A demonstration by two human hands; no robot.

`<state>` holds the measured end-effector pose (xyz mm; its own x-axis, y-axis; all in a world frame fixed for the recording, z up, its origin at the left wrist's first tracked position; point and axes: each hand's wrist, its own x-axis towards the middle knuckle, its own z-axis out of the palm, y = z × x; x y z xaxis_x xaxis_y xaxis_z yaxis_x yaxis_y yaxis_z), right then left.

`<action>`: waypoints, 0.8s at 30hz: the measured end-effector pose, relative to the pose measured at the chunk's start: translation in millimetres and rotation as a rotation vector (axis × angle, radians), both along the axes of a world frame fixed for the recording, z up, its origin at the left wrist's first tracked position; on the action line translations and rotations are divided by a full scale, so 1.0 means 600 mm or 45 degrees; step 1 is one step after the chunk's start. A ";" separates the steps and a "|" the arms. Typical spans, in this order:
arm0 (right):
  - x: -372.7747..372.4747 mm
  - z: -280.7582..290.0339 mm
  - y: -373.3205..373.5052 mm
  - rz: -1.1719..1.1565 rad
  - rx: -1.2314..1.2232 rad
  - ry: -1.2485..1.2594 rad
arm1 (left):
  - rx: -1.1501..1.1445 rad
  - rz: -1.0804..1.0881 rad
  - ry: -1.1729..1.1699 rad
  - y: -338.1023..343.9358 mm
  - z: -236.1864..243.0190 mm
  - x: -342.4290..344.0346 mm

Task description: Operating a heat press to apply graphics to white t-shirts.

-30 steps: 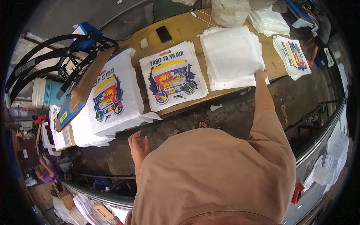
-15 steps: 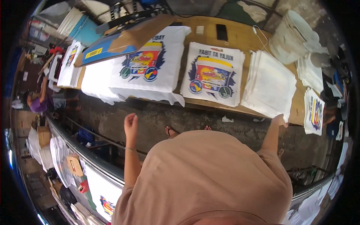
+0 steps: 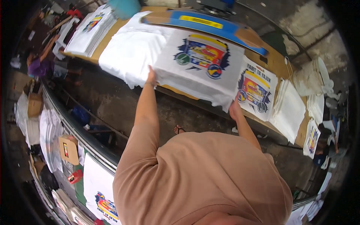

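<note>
A white cloth (image 3: pixel 198 67) with a colourful print lies over the worktable, its near edge hanging in folds past the front. My left hand (image 3: pixel 151 77) is closed at its near left corner, where it meets a plain white heap of cloth (image 3: pixel 131 47). At the near right corner, my right hand (image 3: pixel 235 109) grips the same cloth, its fingers partly hidden. A long blue and brown panel (image 3: pixel 210 25) stretches across the cloth's far edge. Just right of my right hand is a stack of printed white pieces (image 3: pixel 260 88).
Blank white cloths (image 3: pixel 288 110) are stacked farther right, near a pale bucket (image 3: pixel 309 77). A folded printed stack (image 3: pixel 92 30) is at the far left by a blue bucket (image 3: pixel 125 7). A person (image 3: pixel 41 65) is at the left. Behind me runs a dark rail (image 3: pixel 86 138).
My left hand has come up from below the table to the printed cloth. My right hand has left the blank stack and moved left onto the cloth's corner. The view has swung left.
</note>
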<state>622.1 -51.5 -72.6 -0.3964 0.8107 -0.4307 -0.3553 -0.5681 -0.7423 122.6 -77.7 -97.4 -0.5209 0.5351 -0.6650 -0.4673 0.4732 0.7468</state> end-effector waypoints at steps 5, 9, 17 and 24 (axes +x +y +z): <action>0.045 0.058 -0.059 0.009 -0.084 0.318 | 0.686 -0.181 -0.357 -0.100 0.067 0.017; 0.022 0.204 -0.040 -0.368 0.034 0.281 | 1.028 0.032 -0.445 -0.221 0.194 0.009; -0.411 0.411 -0.028 0.734 0.600 0.808 | 1.467 1.186 -0.140 -0.685 0.374 -0.042; -0.919 0.385 -0.143 1.530 0.091 0.861 | 1.702 1.724 0.952 -0.959 0.485 0.137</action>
